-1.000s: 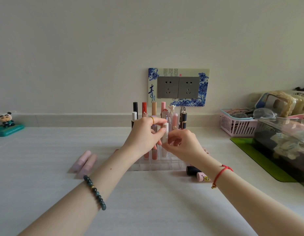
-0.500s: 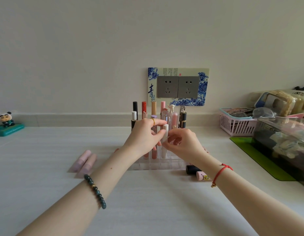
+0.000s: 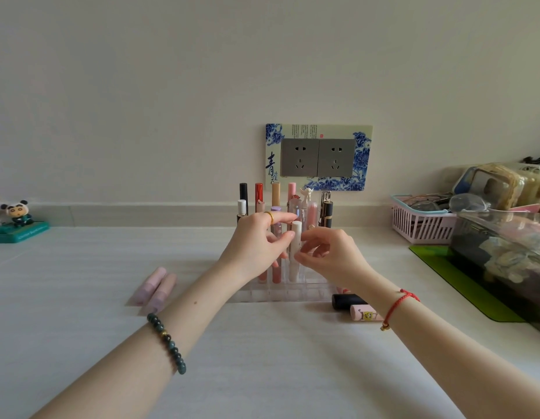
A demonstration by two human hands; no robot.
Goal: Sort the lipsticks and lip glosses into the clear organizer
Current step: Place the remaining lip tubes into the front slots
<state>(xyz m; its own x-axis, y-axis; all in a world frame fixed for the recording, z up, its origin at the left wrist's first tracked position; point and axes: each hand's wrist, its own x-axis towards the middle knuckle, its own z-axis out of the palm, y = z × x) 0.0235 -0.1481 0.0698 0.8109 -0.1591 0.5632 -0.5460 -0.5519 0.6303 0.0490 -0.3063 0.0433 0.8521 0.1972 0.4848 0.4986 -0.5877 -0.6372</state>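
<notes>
White table (image 3: 81, 343), clear organizer (image 3: 280, 293) centre-far. Left hand (image 3: 256, 246) and right hand (image 3: 329, 255) both pinch an upright white tube (image 3: 295, 252) standing in it. Two pink tubes (image 3: 155, 290) lie left.

the organizer (image 3: 280, 293) sits in the middle of the desk (image 3: 262, 358), with tubes standing in it. two tubes (image 3: 155, 290) lie at its 9 o'clock, two more (image 3: 354, 306) at 4 o'clock. a basket (image 3: 419, 225) sits at 2 o'clock, a toy (image 3: 19, 220) far at 10 o'clock.
</notes>
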